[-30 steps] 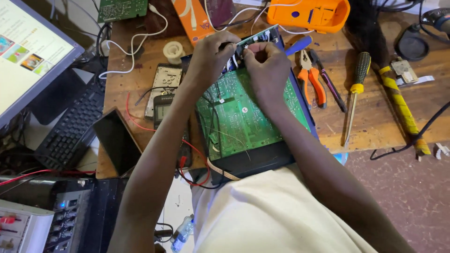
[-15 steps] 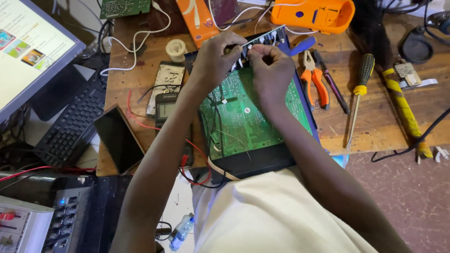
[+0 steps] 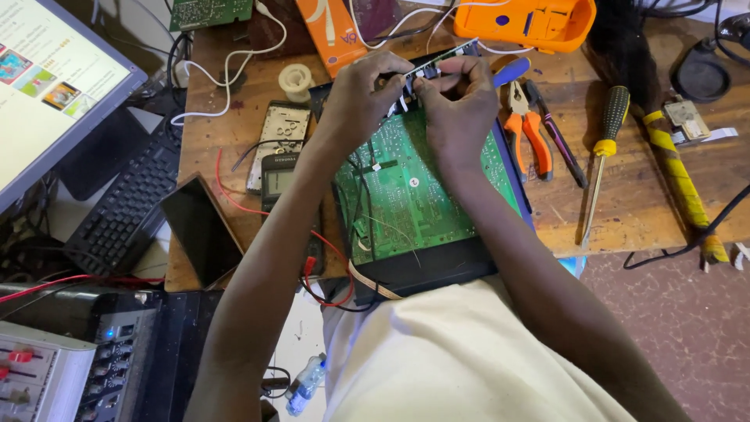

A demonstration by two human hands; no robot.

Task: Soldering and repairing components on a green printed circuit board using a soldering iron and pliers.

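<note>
A green circuit board point(image 3: 418, 184), set in a black case point(image 3: 426, 270), is seen on the wooden table point(image 3: 641, 211), its near edge overhanging toward the lap. Fine traces and a few loose wires are shown on its face. At the board's far edge, the left hand point(image 3: 361, 95) is bent over, its grip pinched on a small white-and-black component strip point(image 3: 426, 69). Just right of it, the right hand point(image 3: 459, 101) is curled, fingers closed on the same strip. Right of the board, orange pliers point(image 3: 525, 129) and a yellow-handled screwdriver point(image 3: 603, 152) are laid.

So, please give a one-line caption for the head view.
Both hands, left hand and right hand, pinch a small part at the far edge of a green circuit board.
</note>
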